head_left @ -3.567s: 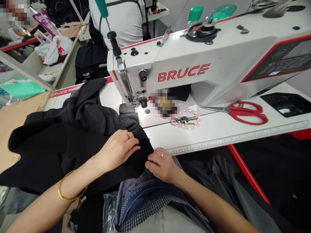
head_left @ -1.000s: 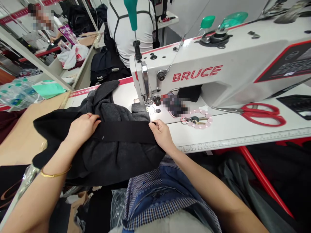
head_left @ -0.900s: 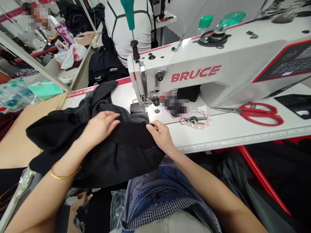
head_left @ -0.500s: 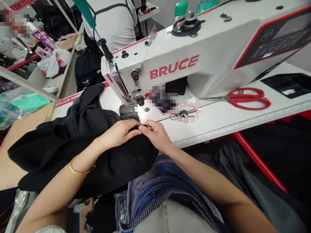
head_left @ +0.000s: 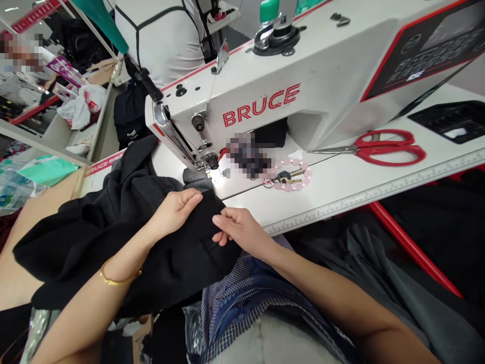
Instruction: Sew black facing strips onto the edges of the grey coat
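A black fabric garment point(head_left: 182, 258) with a dark grey side lies bunched over the table edge and my lap. My left hand point(head_left: 177, 211) is closed, pinching the black cloth near its upper edge, just in front of the sewing machine's needle area point(head_left: 212, 172). At the cloth's right edge, my right hand point(head_left: 242, 227) has its thumb and loosely curled fingers apart, with the fingertips over the fabric. A folded grey part of the cloth point(head_left: 197, 178) lies beside the lit presser foot.
The white sewing machine point(head_left: 261, 106) spans the back. Red-handled scissors point(head_left: 390, 149), keys on a pink beaded ring point(head_left: 290, 177) and a black tray point(head_left: 450, 124) lie on its table. A ruler strip point(head_left: 341, 199) runs along the front edge. Another person's back point(head_left: 162, 40) is beyond.
My hands were together pinching the cloth's edge. They have separated: the left shifted left with the cloth, the right moved down and right. The black cloth is spread flatter between them.
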The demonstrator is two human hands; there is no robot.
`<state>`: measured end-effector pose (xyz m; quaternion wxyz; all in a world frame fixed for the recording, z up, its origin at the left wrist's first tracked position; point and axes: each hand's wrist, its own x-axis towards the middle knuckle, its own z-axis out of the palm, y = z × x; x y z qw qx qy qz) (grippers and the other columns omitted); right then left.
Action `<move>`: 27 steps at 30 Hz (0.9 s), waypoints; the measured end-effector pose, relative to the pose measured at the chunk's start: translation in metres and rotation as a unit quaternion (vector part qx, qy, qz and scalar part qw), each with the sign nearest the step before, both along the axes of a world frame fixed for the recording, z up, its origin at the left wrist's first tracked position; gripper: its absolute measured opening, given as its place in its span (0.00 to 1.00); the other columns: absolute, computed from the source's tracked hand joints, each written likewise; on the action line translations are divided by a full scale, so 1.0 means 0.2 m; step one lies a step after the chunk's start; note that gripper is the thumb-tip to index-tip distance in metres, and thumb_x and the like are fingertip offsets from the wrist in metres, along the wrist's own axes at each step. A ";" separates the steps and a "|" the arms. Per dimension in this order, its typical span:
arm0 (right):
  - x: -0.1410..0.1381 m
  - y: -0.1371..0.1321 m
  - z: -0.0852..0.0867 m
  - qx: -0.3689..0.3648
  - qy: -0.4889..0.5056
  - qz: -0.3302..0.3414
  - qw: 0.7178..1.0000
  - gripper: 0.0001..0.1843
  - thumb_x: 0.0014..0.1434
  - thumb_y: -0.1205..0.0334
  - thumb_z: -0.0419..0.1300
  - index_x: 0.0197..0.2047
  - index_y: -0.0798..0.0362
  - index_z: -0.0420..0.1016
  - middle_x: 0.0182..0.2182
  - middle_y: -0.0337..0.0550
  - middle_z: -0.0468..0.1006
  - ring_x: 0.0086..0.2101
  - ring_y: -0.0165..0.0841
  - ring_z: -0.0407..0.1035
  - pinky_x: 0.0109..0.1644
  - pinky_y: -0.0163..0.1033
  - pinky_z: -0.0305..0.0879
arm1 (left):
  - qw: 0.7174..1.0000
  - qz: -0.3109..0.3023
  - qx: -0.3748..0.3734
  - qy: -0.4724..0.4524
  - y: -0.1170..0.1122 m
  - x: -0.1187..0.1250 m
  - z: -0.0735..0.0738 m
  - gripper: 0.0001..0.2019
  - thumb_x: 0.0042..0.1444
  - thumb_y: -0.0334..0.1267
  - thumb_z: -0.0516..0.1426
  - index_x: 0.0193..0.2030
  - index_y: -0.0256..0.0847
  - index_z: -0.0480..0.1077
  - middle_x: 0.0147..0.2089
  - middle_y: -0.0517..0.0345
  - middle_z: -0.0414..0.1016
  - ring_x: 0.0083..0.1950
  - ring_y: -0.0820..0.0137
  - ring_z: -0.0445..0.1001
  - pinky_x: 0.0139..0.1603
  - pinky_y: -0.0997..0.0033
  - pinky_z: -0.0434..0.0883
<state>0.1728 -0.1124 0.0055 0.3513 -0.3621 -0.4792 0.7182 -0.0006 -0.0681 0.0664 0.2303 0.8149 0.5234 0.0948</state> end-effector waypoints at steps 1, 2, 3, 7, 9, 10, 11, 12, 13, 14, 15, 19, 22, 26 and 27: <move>0.00 0.00 0.00 -0.001 -0.008 -0.006 1.000 0.15 0.57 0.53 0.52 0.25 0.53 0.61 0.17 0.36 0.72 0.20 0.27 0.69 0.24 0.29 0.61 | 1.000 -0.005 0.026 0.009 -0.01 0.00 -0.01 0.17 0.60 0.45 0.44 0.32 0.36 0.67 0.25 0.63 0.68 0.26 0.77 0.67 0.27 0.80 0.63; -0.01 0.00 0.00 0.005 -0.022 -0.012 1.000 0.15 0.57 0.53 0.52 0.25 0.53 0.60 0.17 0.36 0.72 0.20 0.27 0.69 0.24 0.29 0.61 | 0.998 -0.014 0.059 0.019 -0.02 0.00 -0.02 0.16 0.61 0.43 0.44 0.33 0.36 0.67 0.26 0.62 0.70 0.26 0.77 0.68 0.28 0.80 0.63; -0.01 -0.01 0.01 0.020 -0.041 -0.019 0.999 0.15 0.57 0.53 0.52 0.25 0.53 0.60 0.16 0.35 0.72 0.20 0.27 0.69 0.25 0.29 0.61 | 0.994 -0.029 0.103 0.031 -0.03 0.00 -0.03 0.15 0.61 0.42 0.44 0.35 0.36 0.68 0.27 0.61 0.71 0.27 0.77 0.69 0.29 0.80 0.64; -0.02 0.00 0.01 0.134 -0.159 -0.039 0.977 0.16 0.59 0.54 0.50 0.23 0.53 0.58 0.17 0.35 0.73 0.21 0.26 0.69 0.28 0.30 0.60 | 0.918 -0.138 0.340 0.148 -0.03 -0.03 -0.02 0.12 0.60 0.40 0.48 0.41 0.36 0.68 0.26 0.59 0.72 0.26 0.75 0.70 0.25 0.78 0.63; -0.03 0.05 0.00 0.185 -0.210 -0.044 0.959 0.17 0.60 0.54 0.49 0.23 0.53 0.59 0.19 0.34 0.74 0.21 0.25 0.68 0.30 0.30 0.60 | 0.865 -0.178 0.417 0.214 0.02 -0.03 0.00 0.11 0.59 0.39 0.49 0.42 0.36 0.68 0.23 0.60 0.70 0.24 0.74 0.69 0.22 0.76 0.60; -0.03 0.09 0.00 0.203 -0.235 -0.044 0.950 0.17 0.61 0.54 0.47 0.23 0.52 0.59 0.20 0.34 0.74 0.22 0.25 0.68 0.30 0.30 0.59 | 0.854 -0.184 0.425 0.239 0.06 -0.03 0.00 0.11 0.59 0.39 0.48 0.42 0.37 0.68 0.23 0.59 0.70 0.24 0.73 0.69 0.21 0.76 0.59; -0.03 0.13 0.00 0.216 -0.264 -0.038 0.939 0.18 0.62 0.54 0.46 0.23 0.52 0.59 0.20 0.34 0.74 0.22 0.25 0.68 0.31 0.30 0.59 | 0.857 -0.184 0.406 0.260 0.10 -0.03 -0.01 0.12 0.60 0.39 0.47 0.42 0.37 0.68 0.24 0.58 0.71 0.25 0.71 0.70 0.21 0.75 0.58; -0.04 0.17 -0.01 0.230 -0.304 -0.021 0.924 0.18 0.63 0.55 0.44 0.23 0.52 0.60 0.20 0.33 0.74 0.23 0.25 0.68 0.31 0.30 0.59 | 0.870 -0.179 0.366 0.277 0.14 -0.03 -0.03 0.13 0.61 0.40 0.45 0.43 0.37 0.68 0.26 0.56 0.72 0.26 0.70 0.70 0.20 0.75 0.58; -0.04 0.22 -0.01 0.244 -0.350 0.003 0.904 0.18 0.63 0.57 0.43 0.24 0.52 0.61 0.20 0.34 0.74 0.24 0.26 0.68 0.31 0.31 0.58 | 0.887 -0.174 0.316 0.290 0.19 -0.03 -0.05 0.15 0.61 0.40 0.44 0.42 0.37 0.68 0.27 0.55 0.72 0.28 0.69 0.71 0.20 0.75 0.57; -0.05 0.26 -0.02 0.257 -0.398 0.030 0.880 0.18 0.63 0.58 0.42 0.24 0.53 0.62 0.21 0.35 0.74 0.25 0.27 0.69 0.31 0.31 0.58 | 0.902 -0.169 0.266 0.296 0.22 -0.03 -0.09 0.15 0.62 0.40 0.43 0.41 0.37 0.68 0.28 0.54 0.72 0.29 0.68 0.71 0.20 0.75 0.56; -0.05 0.29 -0.02 0.270 -0.441 0.055 0.854 0.18 0.63 0.59 0.43 0.25 0.53 0.64 0.22 0.37 0.75 0.26 0.29 0.69 0.32 0.32 0.58 | 0.913 -0.164 0.227 0.298 0.25 -0.03 -0.12 0.15 0.62 0.41 0.43 0.39 0.37 0.68 0.28 0.54 0.72 0.29 0.68 0.71 0.20 0.75 0.55; -0.08 0.38 0.00 0.318 -0.530 0.111 0.778 0.16 0.61 0.59 0.46 0.27 0.55 0.69 0.25 0.47 0.76 0.28 0.38 0.71 0.30 0.37 0.58 | 0.936 -0.134 0.179 0.271 0.32 -0.05 -0.24 0.16 0.61 0.42 0.44 0.31 0.40 0.69 0.24 0.59 0.71 0.24 0.73 0.70 0.19 0.77 0.53; -0.09 0.43 0.02 0.352 -0.558 0.168 0.733 0.18 0.61 0.58 0.45 0.27 0.54 0.70 0.24 0.45 0.76 0.28 0.38 0.71 0.28 0.36 0.57 | 0.975 -0.074 0.116 0.173 0.34 -0.10 -0.27 0.14 0.60 0.42 0.46 0.33 0.42 0.71 0.30 0.60 0.74 0.29 0.72 0.72 0.24 0.77 0.59; -0.09 0.49 0.03 0.386 -0.548 0.204 0.714 0.18 0.61 0.58 0.45 0.26 0.53 0.70 0.22 0.41 0.75 0.26 0.35 0.71 0.26 0.34 0.54 | 0.999 -0.003 0.012 0.046 0.38 -0.14 -0.26 0.14 0.58 0.42 0.48 0.31 0.41 0.72 0.31 0.61 0.76 0.33 0.71 0.73 0.32 0.77 0.64; -0.09 0.51 0.03 0.390 -0.545 0.210 0.712 0.18 0.61 0.59 0.45 0.26 0.53 0.70 0.22 0.40 0.75 0.25 0.34 0.71 0.26 0.34 0.53 | 0.999 0.009 -0.003 0.040 0.39 -0.15 -0.26 0.15 0.58 0.43 0.48 0.29 0.41 0.73 0.29 0.61 0.76 0.31 0.71 0.73 0.31 0.76 0.64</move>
